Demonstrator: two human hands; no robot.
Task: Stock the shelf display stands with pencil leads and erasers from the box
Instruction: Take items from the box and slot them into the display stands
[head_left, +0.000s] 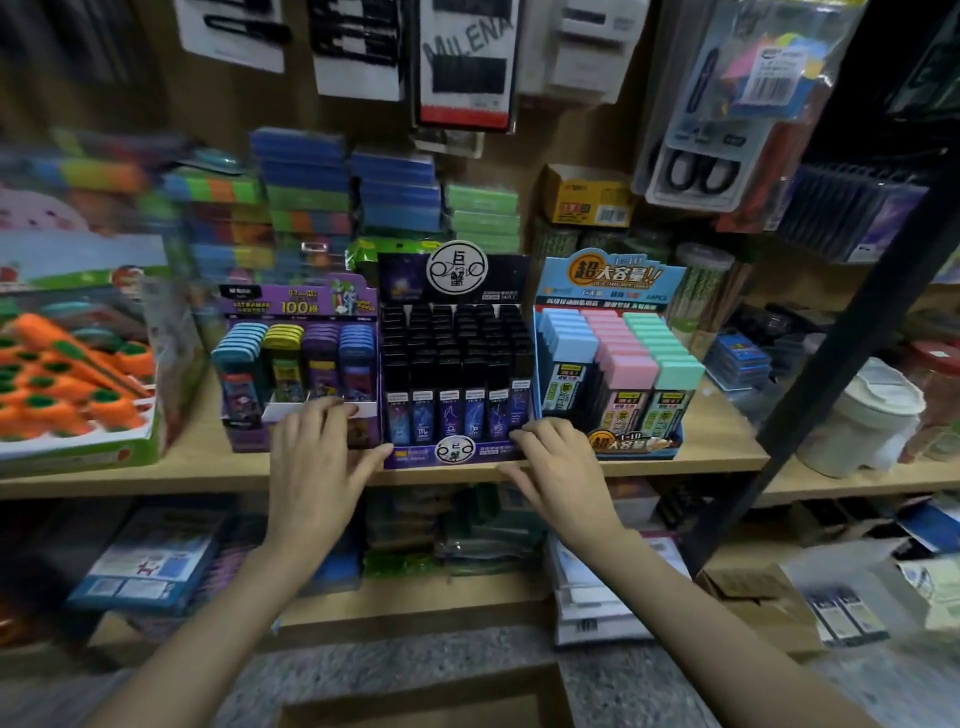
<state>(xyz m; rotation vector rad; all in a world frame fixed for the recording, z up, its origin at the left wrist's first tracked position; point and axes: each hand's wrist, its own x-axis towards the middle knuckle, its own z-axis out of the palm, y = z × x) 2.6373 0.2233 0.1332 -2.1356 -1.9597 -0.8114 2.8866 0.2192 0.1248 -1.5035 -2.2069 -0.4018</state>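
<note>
Spanning the view, the wooden shelf (208, 467) carries three filled display stands side by side: purple stand (301, 306), dark stand (457, 452) of black lead tubes, and blue stand (608, 280). The left grip (311, 457), fingers loosely spread, rests on the purple stand's front lip, its thumb reaching the dark stand. The right grip (556, 467), holding nothing, presses the dark stand's front right corner.
</note>
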